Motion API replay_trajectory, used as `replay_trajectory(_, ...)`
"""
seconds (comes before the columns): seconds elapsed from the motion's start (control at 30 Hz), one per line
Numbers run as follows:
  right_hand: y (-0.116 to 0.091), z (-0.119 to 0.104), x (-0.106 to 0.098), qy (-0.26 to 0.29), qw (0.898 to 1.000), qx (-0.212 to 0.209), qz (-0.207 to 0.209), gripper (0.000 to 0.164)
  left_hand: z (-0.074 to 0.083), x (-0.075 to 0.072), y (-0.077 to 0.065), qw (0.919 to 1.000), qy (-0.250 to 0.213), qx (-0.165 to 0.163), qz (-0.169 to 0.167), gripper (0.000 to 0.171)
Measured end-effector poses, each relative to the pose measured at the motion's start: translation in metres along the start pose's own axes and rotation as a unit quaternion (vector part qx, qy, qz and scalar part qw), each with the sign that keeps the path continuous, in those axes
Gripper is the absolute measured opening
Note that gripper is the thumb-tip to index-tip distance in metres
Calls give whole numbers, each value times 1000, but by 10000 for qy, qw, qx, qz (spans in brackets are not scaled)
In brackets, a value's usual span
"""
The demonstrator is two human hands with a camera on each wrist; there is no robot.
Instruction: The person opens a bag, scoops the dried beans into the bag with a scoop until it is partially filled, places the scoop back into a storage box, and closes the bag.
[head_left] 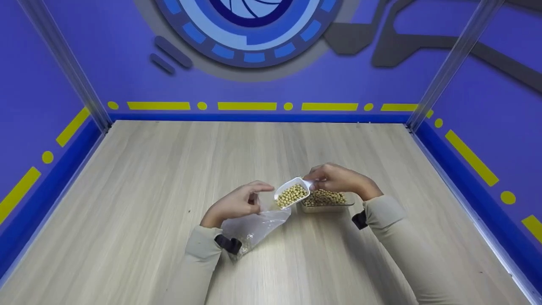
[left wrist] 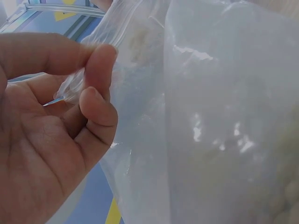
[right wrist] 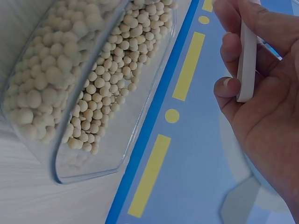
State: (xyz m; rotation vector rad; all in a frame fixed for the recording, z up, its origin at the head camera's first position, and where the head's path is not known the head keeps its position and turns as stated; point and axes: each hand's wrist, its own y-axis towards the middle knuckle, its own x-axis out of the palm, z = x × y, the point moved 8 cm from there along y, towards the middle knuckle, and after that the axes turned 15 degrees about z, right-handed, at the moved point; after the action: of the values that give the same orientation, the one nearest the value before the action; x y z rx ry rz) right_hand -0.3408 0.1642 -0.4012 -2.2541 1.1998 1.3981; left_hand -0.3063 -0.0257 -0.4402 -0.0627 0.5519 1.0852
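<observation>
My right hand point(head_left: 338, 178) grips the handle of a white scoop point(head_left: 301, 183) heaped with pale round soybeans point(head_left: 291, 195). In the right wrist view, the fingers curl about the white handle point(right wrist: 247, 65). The scoop is held above the mouth of a clear zip bag point(head_left: 262, 224), whose edge my left hand point(head_left: 237, 201) pinches between thumb and finger, as the left wrist view point(left wrist: 56, 93) shows. Some beans point(left wrist: 289, 200) lie low in the bag. Below my right hand stands a clear container point(head_left: 324, 209) holding more soybeans point(right wrist: 100, 93).
The wooden table point(head_left: 169, 161) extends around the hands to blue walls point(head_left: 254, 93) at the back and both sides. Clear posts point(head_left: 449, 67) stand at the corners. The container's near rim point(right wrist: 88, 176) lies close under the right wrist.
</observation>
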Motion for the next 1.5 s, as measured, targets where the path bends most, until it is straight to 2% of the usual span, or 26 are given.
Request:
replay_trajectory(0.5,3,-10,-2,-240,9990,-365,-31,23,4,0,-1,9998,-32,179,-50,57)
replay_trajectory(0.87,4,-18,-5,-352,9978,-564,-21,19,2,1,-1,9999,-143,8,-72,58)
replay_trajectory(1.1,4,-20,-6,-509,9969,-591,-16,20,3,1,0,9998,-185,1,-108,58)
replay_trajectory(1.33,4,-21,-6,-660,9954,-688,6,22,2,1,-1,9989,-434,-71,-145,60)
replay_trajectory(1.5,5,-21,-7,-658,9957,-648,9,23,0,1,-1,9990,-379,-170,-141,61)
